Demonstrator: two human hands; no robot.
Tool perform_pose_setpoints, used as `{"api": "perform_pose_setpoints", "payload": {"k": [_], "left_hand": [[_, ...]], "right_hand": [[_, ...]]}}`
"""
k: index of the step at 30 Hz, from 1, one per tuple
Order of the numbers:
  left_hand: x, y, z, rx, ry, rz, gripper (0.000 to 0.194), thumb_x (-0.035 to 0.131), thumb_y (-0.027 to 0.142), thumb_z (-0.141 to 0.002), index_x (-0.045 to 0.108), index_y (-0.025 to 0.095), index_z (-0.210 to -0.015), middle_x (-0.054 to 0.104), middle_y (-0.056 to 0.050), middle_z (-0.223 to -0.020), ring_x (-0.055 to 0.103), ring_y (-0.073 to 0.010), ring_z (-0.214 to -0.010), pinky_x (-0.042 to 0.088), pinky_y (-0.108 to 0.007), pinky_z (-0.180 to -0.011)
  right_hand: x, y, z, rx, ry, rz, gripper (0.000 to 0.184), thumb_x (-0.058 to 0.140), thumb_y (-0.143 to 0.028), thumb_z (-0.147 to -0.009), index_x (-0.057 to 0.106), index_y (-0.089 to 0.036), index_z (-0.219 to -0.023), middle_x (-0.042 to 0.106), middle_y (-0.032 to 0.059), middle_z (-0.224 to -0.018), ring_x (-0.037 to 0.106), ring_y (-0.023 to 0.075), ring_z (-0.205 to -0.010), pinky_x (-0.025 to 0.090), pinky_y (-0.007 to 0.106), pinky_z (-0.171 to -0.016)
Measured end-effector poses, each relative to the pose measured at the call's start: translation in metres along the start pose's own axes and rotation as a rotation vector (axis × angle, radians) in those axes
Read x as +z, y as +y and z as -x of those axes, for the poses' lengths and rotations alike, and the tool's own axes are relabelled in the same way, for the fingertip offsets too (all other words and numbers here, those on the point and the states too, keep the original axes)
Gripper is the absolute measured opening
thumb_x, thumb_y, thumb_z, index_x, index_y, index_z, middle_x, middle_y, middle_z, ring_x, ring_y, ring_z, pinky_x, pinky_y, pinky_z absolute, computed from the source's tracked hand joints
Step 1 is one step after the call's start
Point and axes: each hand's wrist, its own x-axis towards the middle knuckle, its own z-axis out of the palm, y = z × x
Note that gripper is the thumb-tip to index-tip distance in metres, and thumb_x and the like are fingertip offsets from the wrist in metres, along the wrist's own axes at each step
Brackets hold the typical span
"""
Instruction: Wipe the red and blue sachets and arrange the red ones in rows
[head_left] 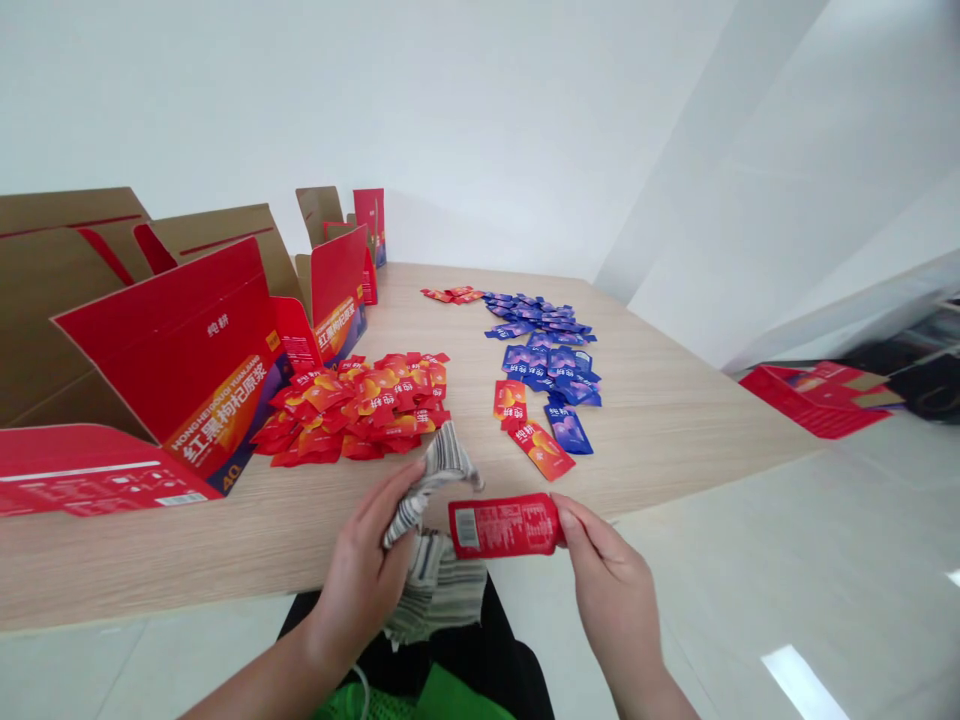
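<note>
My left hand (371, 550) is closed on a striped cloth (450, 590), which hangs down over the table's front edge. In my right hand (611, 585) is a red sachet (504, 526), pinched by one end, its back with a barcode and small print facing up. The sachet's far end is close to the cloth; whether they touch I cannot tell. Just beyond my left hand lies a heap of red and orange sachets (367, 405). Ahead of my right hand, an orange sachet (541, 450) rests beside a blue one (568, 428).
Large red cartons (217, 360) with raised flaps stand along the left of the wooden table (247, 560). Blue sachets (540, 318) are spread towards the back, near a few red sachets (452, 295). A red open box (817, 400) is beyond the right edge. A white wall (480, 130) closes off the back.
</note>
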Motion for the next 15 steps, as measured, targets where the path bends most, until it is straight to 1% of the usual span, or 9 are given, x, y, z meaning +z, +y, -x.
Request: {"api": "perform_pose_setpoints", "payload": {"k": [1,2,4,5,7,9,10,12,15], "left_hand": [[-0.001,0.008,0.001,0.113,0.01,-0.005,0.054,0.046,0.008,-0.088,0.053,0.023,-0.14,0.062,-0.01,-0.14,0.057,-0.0234,-0.132,0.049,-0.04,-0.11],[-0.001,0.014,0.001,0.242,-0.031,-0.013,0.06,0.047,0.006,-0.086,0.049,0.024,-0.143,0.059,-0.01,-0.143,0.053,-0.024,-0.136,0.047,-0.041,-0.112],[0.006,0.021,0.002,0.449,-0.208,-0.052,0.072,0.046,0.001,-0.081,0.042,0.024,-0.148,0.053,-0.011,-0.15,0.044,-0.0254,-0.144,0.044,-0.045,-0.115],[0.012,0.02,0.003,0.478,-0.3,-0.085,0.076,0.045,0.0,-0.078,0.039,0.023,-0.15,0.051,-0.012,-0.152,0.041,-0.026,-0.145,0.044,-0.046,-0.115],[0.024,0.011,0.009,0.365,-0.417,-0.15,0.083,0.045,-0.002,-0.073,0.035,0.019,-0.153,0.049,-0.014,-0.153,0.043,-0.0264,-0.144,0.046,-0.047,-0.113],[0.031,-0.004,0.018,0.192,-0.468,-0.169,0.087,0.047,-0.001,-0.069,0.035,0.019,-0.152,0.052,-0.014,-0.15,0.052,-0.026,-0.136,0.048,-0.045,-0.111],[0.03,-0.012,0.023,0.149,-0.489,-0.152,0.089,0.048,-0.001,-0.067,0.035,0.021,-0.152,0.055,-0.013,-0.148,0.056,-0.0255,-0.133,0.049,-0.044,-0.11],[0.02,-0.026,0.032,0.161,-0.5,-0.101,0.091,0.049,-0.001,-0.066,0.036,0.026,-0.152,0.057,-0.009,-0.147,0.059,-0.024,-0.13,0.051,-0.042,-0.108],[-0.012,-0.041,0.039,0.222,-0.376,-0.085,0.087,0.046,-0.001,-0.073,0.034,0.031,-0.153,0.058,-0.005,-0.146,0.06,-0.0205,-0.129,0.051,-0.035,-0.107]], "right_hand": [[0.006,-0.005,0.002,0.073,-0.031,-0.085,0.038,0.069,-0.056,-0.08,0.082,-0.023,-0.095,0.08,0.0083,-0.097,0.073,0.0284,-0.091,0.059,0.043,-0.086],[0.013,-0.01,0.003,0.131,-0.068,-0.182,0.04,0.073,-0.057,-0.076,0.082,-0.022,-0.094,0.08,0.0082,-0.096,0.073,0.0279,-0.09,0.059,0.042,-0.084],[0.027,-0.018,0.008,0.233,-0.137,-0.39,0.039,0.079,-0.054,-0.07,0.081,-0.021,-0.091,0.08,0.008,-0.092,0.072,0.0261,-0.084,0.06,0.038,-0.076],[0.032,-0.022,0.01,0.279,-0.152,-0.485,0.039,0.082,-0.052,-0.068,0.08,-0.02,-0.089,0.079,0.0081,-0.089,0.072,0.025,-0.079,0.059,0.037,-0.072],[0.038,-0.029,0.014,0.338,-0.142,-0.619,0.038,0.083,-0.051,-0.067,0.079,-0.019,-0.088,0.079,0.0093,-0.089,0.072,0.0241,-0.075,0.059,0.036,-0.067],[0.037,-0.035,0.014,0.319,-0.088,-0.676,0.039,0.082,-0.052,-0.07,0.078,-0.019,-0.091,0.079,0.011,-0.092,0.073,0.0249,-0.076,0.06,0.039,-0.07],[0.035,-0.039,0.014,0.29,-0.057,-0.685,0.039,0.08,-0.052,-0.073,0.078,-0.019,-0.094,0.079,0.0116,-0.095,0.073,0.0257,-0.078,0.06,0.04,-0.072],[0.031,-0.045,0.011,0.214,0.016,-0.684,0.038,0.08,-0.05,-0.075,0.077,-0.02,-0.098,0.078,0.0116,-0.098,0.073,0.0263,-0.083,0.06,0.042,-0.074],[0.033,-0.056,0.001,0.121,0.13,-0.691,0.034,0.082,-0.046,-0.074,0.077,-0.022,-0.097,0.078,0.0093,-0.099,0.072,0.0247,-0.088,0.059,0.038,-0.074]]}}
